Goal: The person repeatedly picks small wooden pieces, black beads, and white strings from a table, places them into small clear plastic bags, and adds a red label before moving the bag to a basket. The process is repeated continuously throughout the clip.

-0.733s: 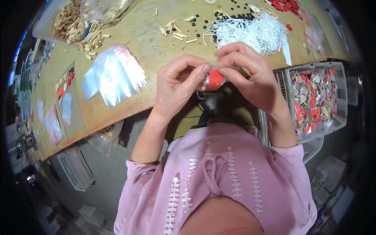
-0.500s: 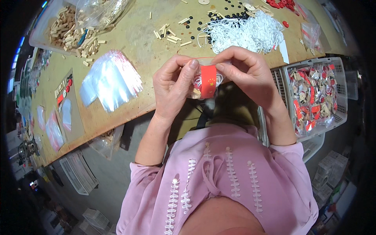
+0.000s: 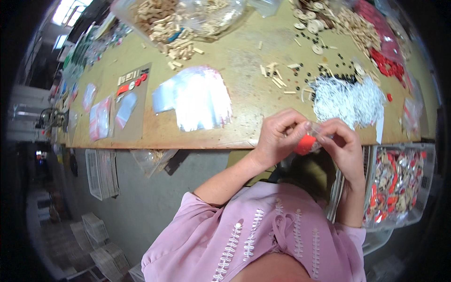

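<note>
Both hands are together at the table's near edge, in front of my pink top. Between them is a small clear zip bag [image 3: 306,145] with a red piece inside; the rest of its contents is blurred. My left hand [image 3: 282,136] pinches the bag's upper left side between thumb and fingers. On the other side, my right hand [image 3: 344,146] has its thumb and fingers closed on the top edge. Just beyond the hands lies a heap of white cords [image 3: 345,101]. To their left, a fanned stack of clear bags [image 3: 199,101] rests on the table.
Wooden sticks [image 3: 277,80] and black beads [image 3: 345,75] lie scattered beyond. At the back left stands a tub of wooden pieces [image 3: 152,21]. A crate of filled bags [image 3: 399,188] stands at lower right. A board with sample parts [image 3: 134,94] lies at left.
The view has swung left, so hands, bag and table things appear farther right. The bag is tilted, its red piece looks shorter, and both hands still pinch it at the top.
</note>
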Demonstrator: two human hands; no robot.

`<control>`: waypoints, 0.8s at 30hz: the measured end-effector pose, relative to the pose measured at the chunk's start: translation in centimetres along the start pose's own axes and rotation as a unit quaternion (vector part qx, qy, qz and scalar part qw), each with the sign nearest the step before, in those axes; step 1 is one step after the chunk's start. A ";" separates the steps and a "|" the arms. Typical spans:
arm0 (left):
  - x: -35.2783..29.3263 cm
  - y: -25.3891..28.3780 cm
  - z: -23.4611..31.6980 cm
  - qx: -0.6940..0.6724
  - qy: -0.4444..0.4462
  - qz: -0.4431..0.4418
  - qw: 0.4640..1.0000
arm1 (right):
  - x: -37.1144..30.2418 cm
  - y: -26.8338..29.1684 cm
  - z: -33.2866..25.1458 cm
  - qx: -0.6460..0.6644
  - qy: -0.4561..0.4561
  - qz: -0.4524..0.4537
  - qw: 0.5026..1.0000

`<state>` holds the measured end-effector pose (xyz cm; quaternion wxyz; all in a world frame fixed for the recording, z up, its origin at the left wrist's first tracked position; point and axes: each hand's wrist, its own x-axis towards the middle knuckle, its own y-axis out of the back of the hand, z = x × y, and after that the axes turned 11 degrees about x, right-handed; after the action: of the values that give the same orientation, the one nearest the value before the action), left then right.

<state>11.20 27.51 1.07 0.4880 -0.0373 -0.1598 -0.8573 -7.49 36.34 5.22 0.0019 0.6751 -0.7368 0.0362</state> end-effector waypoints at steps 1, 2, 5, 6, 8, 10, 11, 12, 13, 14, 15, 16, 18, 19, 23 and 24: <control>-0.1 0.1 0.1 0.000 -0.006 -0.002 1.000 | -0.2 0.1 0.0 0.005 -0.013 -0.005 1.000; -0.1 0.3 0.1 -0.004 -0.011 0.007 1.000 | -0.3 -0.2 -0.1 0.044 -0.023 0.016 0.999; -0.4 0.5 0.0 -0.017 -0.026 0.021 0.999 | -0.6 -0.4 -0.3 0.120 -0.050 0.071 0.989; -0.4 0.5 0.1 -0.016 -0.028 0.023 0.999 | -0.6 -0.3 -0.4 0.125 -0.053 0.076 0.988; -0.6 0.6 0.2 -0.024 -0.018 0.022 0.999 | -0.7 -0.1 -0.4 0.132 -0.073 0.076 0.986; -0.8 0.5 0.1 -0.049 0.005 0.013 0.999 | -1.0 -0.1 0.0 0.157 -0.077 0.081 0.981; -0.9 0.5 0.1 -0.047 -0.001 0.030 0.998 | -1.0 -0.1 0.1 0.170 -0.078 0.084 0.979; -0.8 0.3 0.2 -0.048 -0.012 0.045 0.998 | -0.9 -0.3 0.0 0.175 -0.069 0.088 0.978; -0.6 0.2 0.2 -0.049 -0.022 0.059 0.997 | -1.0 -0.5 0.0 0.165 -0.065 0.094 0.980; -0.4 0.3 0.1 -0.021 -0.056 0.065 0.996 | -1.1 -0.7 0.3 0.155 -0.061 0.101 0.981; -0.1 0.5 0.1 0.005 -0.092 0.069 0.993 | -1.3 -0.9 0.2 0.145 -0.055 0.110 0.982; 0.2 0.7 0.3 0.030 -0.129 0.073 0.989 | -1.3 -1.5 -0.1 0.142 -0.049 0.127 0.980; 0.5 1.5 1.8 0.119 -0.164 0.043 0.978 | -1.7 -2.1 -0.4 0.022 -0.011 0.126 0.992; 0.6 1.9 2.5 0.162 -0.182 0.030 0.969 | -1.7 -2.6 -0.8 -0.066 0.010 0.116 0.991; 0.3 1.9 2.9 0.216 -0.189 -0.002 0.958 | -1.6 -4.1 -1.6 -0.279 0.114 0.094 0.949; 0.0 2.0 2.9 0.219 -0.190 -0.010 0.957 | -1.7 -4.2 -1.4 -0.284 0.115 0.088 0.948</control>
<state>12.62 27.48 4.33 0.4358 -0.0901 -0.4338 -0.7834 -3.26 37.78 6.76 0.2748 0.5707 -0.7677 -0.0969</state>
